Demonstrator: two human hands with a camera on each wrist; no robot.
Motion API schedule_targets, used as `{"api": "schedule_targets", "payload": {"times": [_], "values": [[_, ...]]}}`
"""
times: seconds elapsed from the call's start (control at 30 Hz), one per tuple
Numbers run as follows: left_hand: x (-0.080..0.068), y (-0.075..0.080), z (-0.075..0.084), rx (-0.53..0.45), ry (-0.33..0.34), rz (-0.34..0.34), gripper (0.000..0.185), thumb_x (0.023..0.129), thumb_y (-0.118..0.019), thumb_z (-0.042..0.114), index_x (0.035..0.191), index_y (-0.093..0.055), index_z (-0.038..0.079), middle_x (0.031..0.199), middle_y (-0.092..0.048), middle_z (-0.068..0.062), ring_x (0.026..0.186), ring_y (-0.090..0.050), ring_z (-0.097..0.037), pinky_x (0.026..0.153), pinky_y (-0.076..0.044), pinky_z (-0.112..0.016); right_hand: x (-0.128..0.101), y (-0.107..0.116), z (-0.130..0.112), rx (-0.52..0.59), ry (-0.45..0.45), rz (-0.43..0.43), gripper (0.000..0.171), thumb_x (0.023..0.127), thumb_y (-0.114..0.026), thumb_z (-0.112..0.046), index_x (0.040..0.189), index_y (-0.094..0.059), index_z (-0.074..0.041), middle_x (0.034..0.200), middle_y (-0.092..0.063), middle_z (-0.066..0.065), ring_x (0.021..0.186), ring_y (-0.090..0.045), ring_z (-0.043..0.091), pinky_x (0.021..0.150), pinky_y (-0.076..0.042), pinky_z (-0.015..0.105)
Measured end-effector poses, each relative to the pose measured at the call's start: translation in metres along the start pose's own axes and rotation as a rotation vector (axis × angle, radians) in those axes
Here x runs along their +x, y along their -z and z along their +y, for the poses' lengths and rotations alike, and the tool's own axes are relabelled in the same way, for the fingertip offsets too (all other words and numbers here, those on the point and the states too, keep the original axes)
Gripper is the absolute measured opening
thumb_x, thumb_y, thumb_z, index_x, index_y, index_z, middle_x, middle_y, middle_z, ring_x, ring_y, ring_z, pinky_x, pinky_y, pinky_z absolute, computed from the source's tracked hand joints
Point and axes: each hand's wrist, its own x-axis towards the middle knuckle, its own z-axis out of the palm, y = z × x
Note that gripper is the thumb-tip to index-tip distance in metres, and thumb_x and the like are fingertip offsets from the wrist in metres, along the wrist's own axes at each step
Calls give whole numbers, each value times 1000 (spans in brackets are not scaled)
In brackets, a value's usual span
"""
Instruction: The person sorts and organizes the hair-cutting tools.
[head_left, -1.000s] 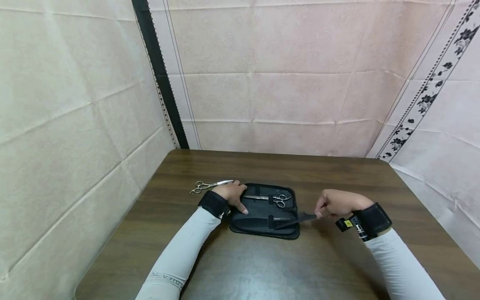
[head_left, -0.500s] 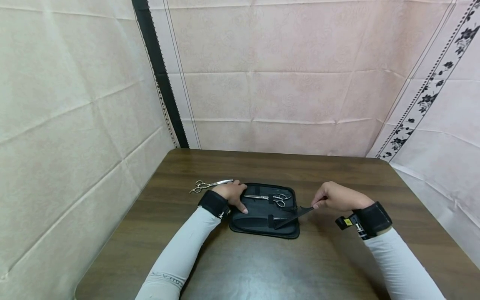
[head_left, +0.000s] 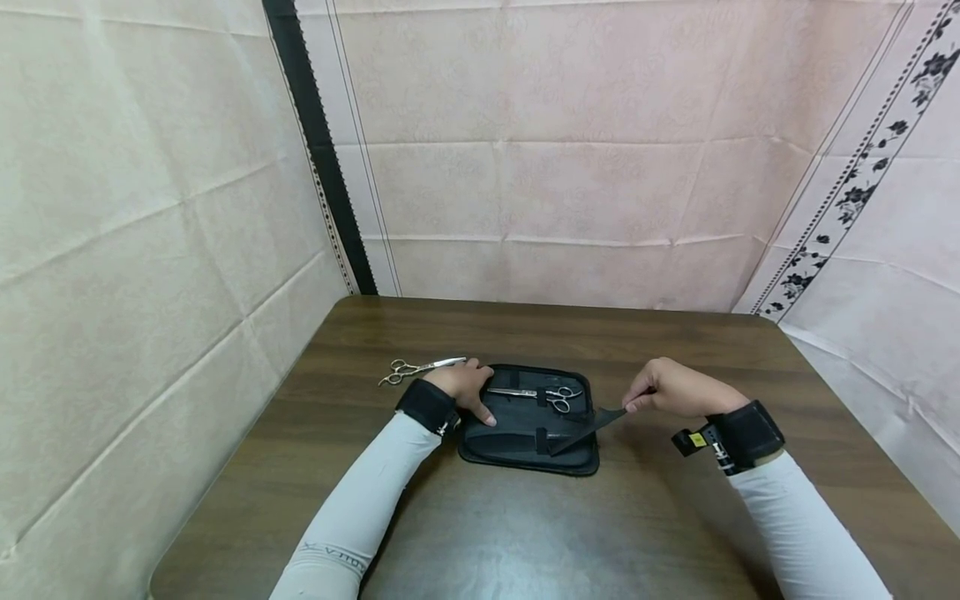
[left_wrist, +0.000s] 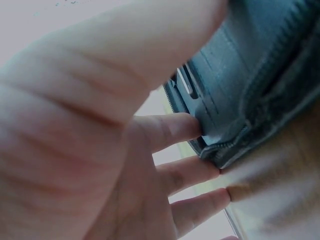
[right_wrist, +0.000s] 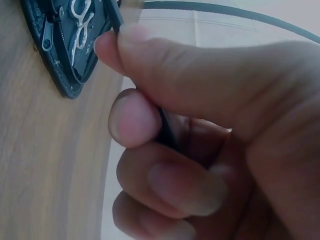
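Right hand [head_left: 675, 390] pinching a slim black implement [head_left: 588, 432] at the black zip case [head_left: 502, 454]

Head view: the zip case lies open on the wooden table [head_left: 525, 533]. The implement slants up from its near right part to the right hand, which is off to the right. Inside, cased scissors [head_left: 521, 394] lie in the far part, handles to the right. The left hand [head_left: 463, 387] rests on the case's left side, thumb on its inner face; loose scissors [head_left: 423, 367] lie on the table farther left.

Left wrist view: the fingers [left_wrist: 192, 172] are spread and fairly straight, tips touching the case's edge.

Right wrist view: thumb and curled fingers are pressed together around the implement's thin shaft. A metal zip pull [right_wrist: 47, 37] hangs at the case's edge.
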Motion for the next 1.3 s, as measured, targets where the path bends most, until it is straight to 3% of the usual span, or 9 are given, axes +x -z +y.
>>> {"api": "schedule_targets", "payload": {"times": [0.17, 0.43, 0.67, 0.87, 0.93, 1.17, 1.3], "values": [[0, 1, 0, -5, 0, -2, 98, 82, -85, 53, 160, -40, 14, 158, -43, -16, 144, -47, -35, 117, -42, -50, -2, 3, 0, -11, -21, 13, 11, 94, -74, -8, 96, -85, -12, 94, -81, 2, 84, -69, 8, 72, -56, 23], [0, 0, -1, -7, 4, -2, 98, 82, -85, 53, 160, -41, 14, 157, -44, -15, 142, -49, -34, 116, -43, -50, -3, 1, -7, -18, -64, -21, 10, 90, -78, -7, 93, -85, -12, 87, -79, -2, 73, -63, 5, 65, -53, 22], [0, -1, -2, 0, -6, -3, 97, 83, -84, 54, 160, -40, 14, 158, -43, -16, 142, -48, -34, 116, -43, -50, -10, -5, -18, 82, -207, -154, 20, 93, -74, -10, 74, -81, -7, 57, -58, -2, 48, -48, 10, 49, -40, 22], [0, 0, -1, 8, -3, 0, 98, 83, -84, 54, 160, -39, 15, 158, -43, -15, 143, -48, -33, 117, -42, -49, -14, -18, -26, 145, -318, -249, 28, 95, -74, -13, 69, -75, -1, 55, -59, 3, 46, -55, 12, 49, -49, 26], [0, 1, 0, 9, 2, -1, 98, 83, -84, 54, 160, -39, 14, 158, -43, -15, 143, -48, -33, 117, -42, -50, -15, -22, -27, 160, -322, -283, 28, 95, -73, -12, 70, -75, 0, 56, -60, 4, 46, -56, 12, 50, -50, 26], [2, 1, -1, 23, 6, -5, 97, 84, -83, 55, 161, -39, 14, 159, -43, -15, 144, -47, -33, 117, -42, -49, -14, -29, -27, 163, -209, -369, 29, 99, -68, -10, 73, -76, 1, 60, -69, 16, 48, -61, 12, 51, -51, 24], [3, 2, 0, 22, 6, -14, 99, 83, -83, 55, 161, -38, 14, 160, -41, -15, 146, -44, -34, 119, -40, -49, -13, -31, -27, 158, -201, -395, 29, 100, -66, -10, 75, -75, 1, 61, -70, 19, 48, -62, 11, 49, -49, 21]]}}
